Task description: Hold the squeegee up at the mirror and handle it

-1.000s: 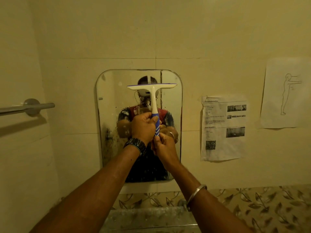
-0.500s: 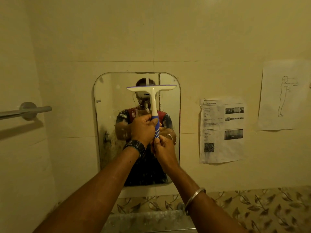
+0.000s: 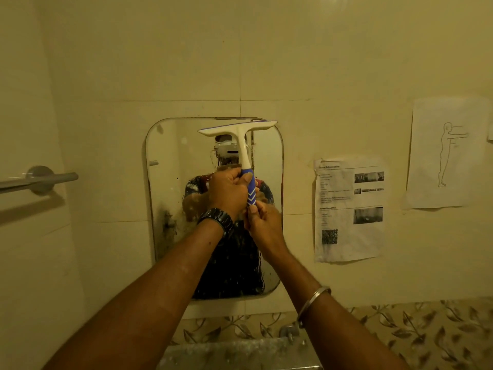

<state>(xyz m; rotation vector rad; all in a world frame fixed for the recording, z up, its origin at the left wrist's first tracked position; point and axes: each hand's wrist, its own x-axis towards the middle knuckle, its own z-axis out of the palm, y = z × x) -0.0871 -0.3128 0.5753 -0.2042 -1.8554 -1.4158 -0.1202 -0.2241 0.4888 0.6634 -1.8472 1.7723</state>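
cream plastic squeegee point(image 3: 241, 140) has a blue grip with white chevrons, beige wall tiles point(image 3: 186, 54), leaf-print border tiles point(image 3: 416, 332)

walls: cream tiles point(image 3: 320, 62) in front of me, kinda dim yellowish light | left: metal towel bar point(image 3: 40, 180) | right: printed sheet with a qr code point(image 3: 349, 209), then a paper with a standing figure sketch point(image 3: 448, 153) | low down: leaf-pattern tile strip point(image 3: 413, 332), grey ledge point(image 3: 234, 353)
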